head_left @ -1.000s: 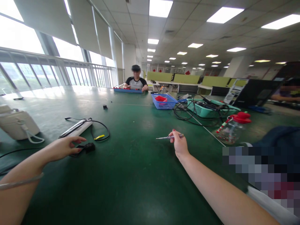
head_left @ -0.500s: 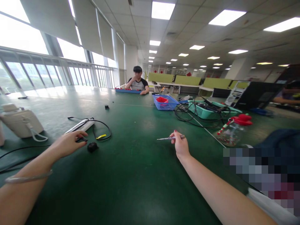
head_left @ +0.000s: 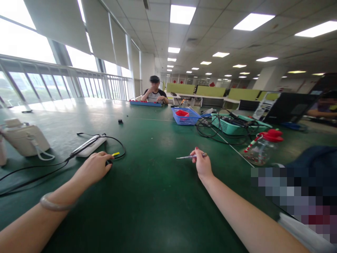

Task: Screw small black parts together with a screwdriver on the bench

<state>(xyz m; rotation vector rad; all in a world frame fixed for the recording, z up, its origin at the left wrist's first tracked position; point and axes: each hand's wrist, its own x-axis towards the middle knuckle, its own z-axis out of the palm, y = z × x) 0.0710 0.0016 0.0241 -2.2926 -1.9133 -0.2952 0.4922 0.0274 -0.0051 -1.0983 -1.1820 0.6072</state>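
Observation:
My left hand (head_left: 96, 166) rests low over the table on the left, its fingers closed around a small black object (head_left: 108, 162), which they mostly hide. Just behind the hand lie a white power bank–like slab (head_left: 91, 146) and a black cable (head_left: 121, 143) with a yellow tag (head_left: 116, 154). On the right, my right hand (head_left: 202, 164) grips a slim screwdriver (head_left: 187, 156), its thin metal tip pointing left above the green tabletop (head_left: 158, 203). The screwdriver touches nothing with its tip.
Farther off stand a blue basket (head_left: 185, 119) with a red tray inside and a green basket (head_left: 229, 126) full of cables. A red-lidded jar (head_left: 262, 151) is at right, a beige bottle (head_left: 25, 138) at left. Another person (head_left: 155, 95) sits across by a blue tray (head_left: 146, 103).
My left hand has moved right, from beside the cable onto the black object, and closed on it. My right hand stays put with the screwdriver. The person opposite has shifted their hands.

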